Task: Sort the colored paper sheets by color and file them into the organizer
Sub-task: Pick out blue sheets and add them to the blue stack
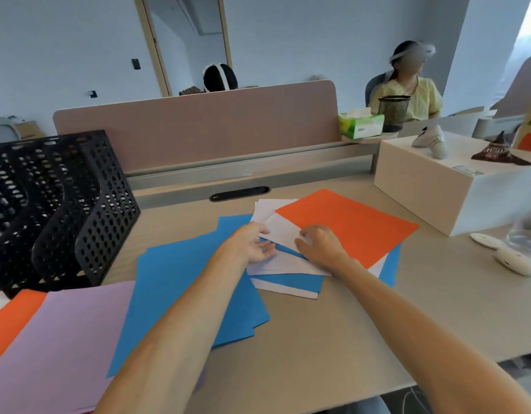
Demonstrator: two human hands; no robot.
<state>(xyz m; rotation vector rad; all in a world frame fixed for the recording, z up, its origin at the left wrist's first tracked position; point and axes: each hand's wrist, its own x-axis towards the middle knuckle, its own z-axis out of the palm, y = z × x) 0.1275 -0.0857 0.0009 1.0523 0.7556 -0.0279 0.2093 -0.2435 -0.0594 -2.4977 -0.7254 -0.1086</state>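
A mixed pile lies mid-desk: an orange sheet (348, 225) on top, white sheets (283, 231) and blue ones beneath. My left hand (252, 242) pinches the edge of a white sheet at the pile's left side. My right hand (321, 245) rests flat on the pile, fingers spread over the white paper. A stack of blue sheets (183, 282) lies left of the pile. A lilac stack (58, 345) and an orange sheet (10, 321) sit at the near left. The black mesh organizer (58, 204) stands at the left.
A white box (437, 186) with a snack bag on top stands at the right. Small white objects (515, 259) lie near the right edge. A pink divider (198, 127) closes the desk's back; two people sit beyond it.
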